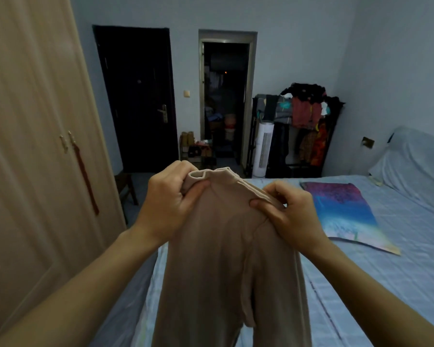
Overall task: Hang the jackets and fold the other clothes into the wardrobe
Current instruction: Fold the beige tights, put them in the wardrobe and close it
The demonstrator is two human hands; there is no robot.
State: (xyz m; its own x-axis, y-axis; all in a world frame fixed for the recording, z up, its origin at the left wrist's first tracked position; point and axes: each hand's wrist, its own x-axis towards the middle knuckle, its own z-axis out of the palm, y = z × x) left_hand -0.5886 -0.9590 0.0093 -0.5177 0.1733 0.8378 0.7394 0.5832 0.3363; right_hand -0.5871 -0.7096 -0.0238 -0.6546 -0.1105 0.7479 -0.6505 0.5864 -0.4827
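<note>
A closed wooden wardrobe stands at the left. A blue-sheeted bed lies ahead, with a colourful flat cloth on it. A crowded clothes rack and a white tower fan stand at the far wall. A beige garment hangs over the bed from both hands. The left hand has a tight grip round its bunched top edge, and the right hand pinches the same edge.

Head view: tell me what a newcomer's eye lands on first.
A long beige soft-knit garment hangs centre frame, its top edge pinched by the left grip and the right grip. Right of it, a purple-and-blue printed cloth lies flat on the pale blue bed. A dark rack heaped with clothes stands against the far wall.
</note>
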